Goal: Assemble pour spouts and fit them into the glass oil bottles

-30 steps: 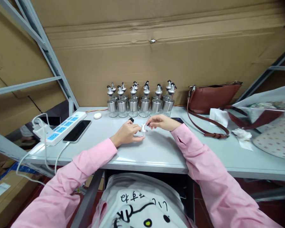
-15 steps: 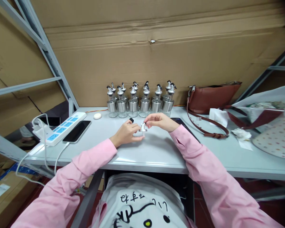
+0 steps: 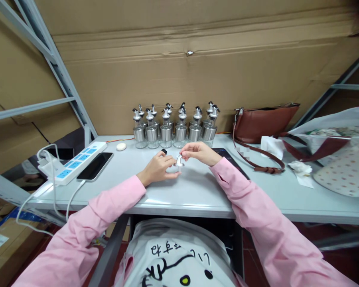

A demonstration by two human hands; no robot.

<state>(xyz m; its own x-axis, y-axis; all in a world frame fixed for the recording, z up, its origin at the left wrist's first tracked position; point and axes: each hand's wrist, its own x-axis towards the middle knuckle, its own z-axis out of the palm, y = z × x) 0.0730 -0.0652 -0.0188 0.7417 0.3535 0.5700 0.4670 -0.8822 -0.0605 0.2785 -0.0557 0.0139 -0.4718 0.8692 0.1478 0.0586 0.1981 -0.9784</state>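
A silver bottle pourer spout [image 3: 178, 161] is held between my two hands over the table, its flared base downward. My left hand [image 3: 159, 167] is closed on the spout's base from the left, with the fingers bent and the thumb below. My right hand [image 3: 199, 153] pinches the dark tip at the spout's top. A small black piece [image 3: 164, 151] shows just above my left knuckles; whether the hand holds it I cannot tell. Behind the hands stand several glass bottles [image 3: 166, 133] with steel sleeves and the same kind of spouts.
On the left lie a power strip [image 3: 77, 162], a phone [image 3: 95, 166] and a round white object [image 3: 121, 146]. A dark tablet-like slab [image 3: 231, 161] lies by my right wrist. Further right are a brown handbag [image 3: 265, 123], crumpled tissue [image 3: 300, 167] and a dotted bag [image 3: 344, 175].
The whole scene has shifted slightly left as my view moved. Both hands keep almost the same grip on the spout.
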